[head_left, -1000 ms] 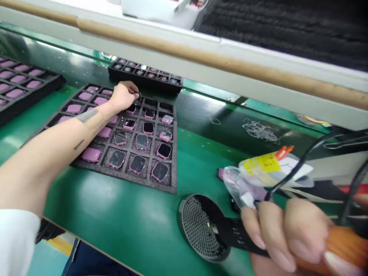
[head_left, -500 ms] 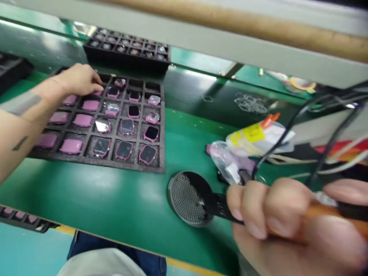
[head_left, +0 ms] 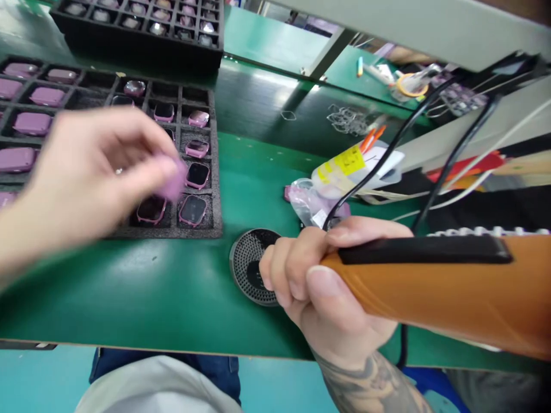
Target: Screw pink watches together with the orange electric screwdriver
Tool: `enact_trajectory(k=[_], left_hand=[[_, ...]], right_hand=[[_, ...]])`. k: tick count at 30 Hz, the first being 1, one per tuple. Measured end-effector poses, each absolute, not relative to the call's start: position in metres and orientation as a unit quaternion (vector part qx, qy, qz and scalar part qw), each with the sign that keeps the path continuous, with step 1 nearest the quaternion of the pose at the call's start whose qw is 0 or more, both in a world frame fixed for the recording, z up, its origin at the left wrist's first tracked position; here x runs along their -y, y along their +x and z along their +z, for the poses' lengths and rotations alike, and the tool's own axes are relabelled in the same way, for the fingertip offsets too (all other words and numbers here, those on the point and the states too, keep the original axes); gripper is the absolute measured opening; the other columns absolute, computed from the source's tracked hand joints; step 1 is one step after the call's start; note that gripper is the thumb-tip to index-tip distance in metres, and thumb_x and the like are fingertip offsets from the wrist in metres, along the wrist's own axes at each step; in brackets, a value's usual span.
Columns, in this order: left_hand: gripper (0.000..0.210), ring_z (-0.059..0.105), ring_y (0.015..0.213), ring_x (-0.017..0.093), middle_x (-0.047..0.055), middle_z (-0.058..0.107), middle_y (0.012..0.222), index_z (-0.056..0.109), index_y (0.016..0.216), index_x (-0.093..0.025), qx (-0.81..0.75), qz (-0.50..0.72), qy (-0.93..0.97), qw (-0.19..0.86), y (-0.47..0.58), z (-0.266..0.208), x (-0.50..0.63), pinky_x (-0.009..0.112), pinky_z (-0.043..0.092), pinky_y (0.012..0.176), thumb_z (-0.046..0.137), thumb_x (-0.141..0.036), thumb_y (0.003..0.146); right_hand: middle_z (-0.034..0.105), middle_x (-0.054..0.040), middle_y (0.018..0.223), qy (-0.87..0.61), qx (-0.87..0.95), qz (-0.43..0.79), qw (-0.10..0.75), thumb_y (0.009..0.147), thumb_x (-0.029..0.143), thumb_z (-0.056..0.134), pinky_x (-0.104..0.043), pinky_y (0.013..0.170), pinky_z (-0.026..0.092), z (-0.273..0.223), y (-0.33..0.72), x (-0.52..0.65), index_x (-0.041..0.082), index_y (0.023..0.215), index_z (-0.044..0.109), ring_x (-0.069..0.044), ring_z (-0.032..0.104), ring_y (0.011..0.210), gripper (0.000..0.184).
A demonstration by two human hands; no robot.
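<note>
My left hand (head_left: 103, 166), blurred by motion, pinches a small pink watch case (head_left: 172, 178) between thumb and fingers. It hangs over a dark foam tray (head_left: 217, 201), where pink cases (head_left: 32, 123) fill compartments at the left and pink-framed watches with dark screens (head_left: 193, 210) sit at the right. My right hand (head_left: 318, 281) is wrapped round an orange electric screwdriver (head_left: 430, 292) with a black lever strip; its tip is hidden behind my fingers. Just beyond those fingers lies a round black dish with many small holes (head_left: 247, 264), partly covered by my hand.
A second divided tray (head_left: 142, 49) stands behind the foam tray. At the right lie a clear bag (head_left: 305, 201), a white bottle with a yellow label (head_left: 340, 166) and black cables (head_left: 387, 152). Loose clear rings (head_left: 348, 121) rest against the back panel.
My left hand has lifted from the foam tray's back compartments with the pink case and moved right and nearer. My right hand has shifted left, bringing more of the orange screwdriver into sight.
</note>
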State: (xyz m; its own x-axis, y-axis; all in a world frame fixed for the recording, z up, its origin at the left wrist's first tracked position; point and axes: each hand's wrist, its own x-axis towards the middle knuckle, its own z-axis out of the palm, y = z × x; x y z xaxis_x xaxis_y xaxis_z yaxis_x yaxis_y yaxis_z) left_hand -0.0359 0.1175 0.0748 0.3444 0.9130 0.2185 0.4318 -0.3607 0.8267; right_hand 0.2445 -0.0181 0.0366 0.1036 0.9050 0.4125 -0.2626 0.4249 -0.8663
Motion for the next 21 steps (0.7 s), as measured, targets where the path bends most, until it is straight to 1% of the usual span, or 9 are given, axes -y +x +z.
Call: enact_trajectory(k=[1,3,4,5,7,9,14,18,21], left_hand=[[0.016,0.084,0.087,0.018,-0.003,0.092,0.098,0.090,0.106,-0.026,-0.362,0.345,0.773,0.389,-0.021,0.068,-0.088,0.035,0.071,0.084,0.092,-0.036,0.118],[0.021,0.085,0.089,0.013,-0.003,0.090,0.102,0.085,0.109,-0.025,-0.249,0.286,0.811,0.446,0.002,0.048,-0.040,0.027,0.069,0.079,0.077,-0.016,0.125],[0.023,0.083,0.086,0.013,-0.002,0.087,0.101,0.083,0.109,-0.024,-0.230,0.269,0.823,0.445,0.009,0.037,-0.025,0.027,0.066,0.075,0.073,-0.013,0.126],[0.025,0.081,0.086,0.016,0.000,0.085,0.102,0.081,0.107,-0.022,-0.209,0.253,0.851,0.410,0.013,0.025,-0.014,0.030,0.065,0.074,0.070,-0.011,0.127],[0.034,0.076,0.085,0.022,0.007,0.085,0.104,0.078,0.101,-0.020,-0.188,0.253,0.908,0.274,0.015,0.007,-0.007,0.040,0.062,0.072,0.062,-0.010,0.129],[0.037,0.076,0.090,0.027,0.012,0.088,0.113,0.080,0.103,-0.018,-0.171,0.256,0.934,0.182,0.010,-0.003,-0.009,0.046,0.059,0.075,0.057,-0.009,0.130],[0.022,0.082,0.119,0.033,0.013,0.090,0.132,0.087,0.133,-0.015,-0.118,0.217,0.943,0.224,-0.004,0.000,-0.016,0.049,0.065,0.092,0.069,-0.027,0.135],[0.021,0.081,0.112,0.029,0.012,0.091,0.131,0.088,0.130,-0.017,-0.124,0.226,0.939,0.227,-0.004,-0.003,-0.010,0.046,0.065,0.094,0.067,-0.018,0.134],[0.022,0.081,0.109,0.030,0.012,0.090,0.130,0.087,0.128,-0.017,-0.136,0.223,0.935,0.241,-0.001,-0.007,-0.006,0.048,0.065,0.090,0.068,-0.024,0.136]], right_hand=[[0.067,0.0133,0.078,-0.317,0.515,0.433,0.669,0.120,0.028,0.090,-0.027,0.056,0.056,0.038,0.245,0.019,0.038,0.139,0.084,-0.008,0.054,0.053,0.022],[0.067,0.0130,0.077,-0.321,0.527,0.426,0.662,0.120,0.029,0.091,-0.029,0.056,0.057,0.039,0.246,0.021,0.038,0.140,0.084,-0.009,0.054,0.052,0.023],[0.067,0.0126,0.077,-0.323,0.532,0.422,0.660,0.120,0.030,0.091,-0.030,0.056,0.058,0.038,0.246,0.021,0.038,0.140,0.084,-0.009,0.054,0.051,0.023],[0.067,0.0120,0.076,-0.328,0.534,0.418,0.658,0.121,0.029,0.090,-0.032,0.056,0.059,0.038,0.246,0.022,0.038,0.140,0.084,-0.010,0.055,0.051,0.023],[0.066,0.0108,0.076,-0.339,0.538,0.410,0.654,0.122,0.029,0.086,-0.034,0.054,0.059,0.036,0.247,0.022,0.040,0.142,0.083,-0.013,0.057,0.052,0.023],[0.065,0.0102,0.075,-0.349,0.539,0.404,0.652,0.122,0.028,0.083,-0.035,0.051,0.057,0.033,0.247,0.023,0.041,0.142,0.083,-0.014,0.058,0.051,0.024],[0.065,0.0098,0.077,-0.362,0.535,0.405,0.647,0.122,0.031,0.085,-0.040,0.055,0.062,0.031,0.248,0.026,0.041,0.140,0.082,-0.016,0.057,0.051,0.021],[0.064,0.0104,0.083,-0.346,0.552,0.424,0.629,0.124,0.027,0.083,-0.038,0.064,0.067,0.035,0.251,0.029,0.039,0.145,0.081,-0.012,0.055,0.054,0.024],[0.065,0.0098,0.085,-0.347,0.547,0.431,0.628,0.124,0.026,0.083,-0.035,0.062,0.062,0.036,0.255,0.031,0.036,0.145,0.081,-0.011,0.058,0.057,0.024]])
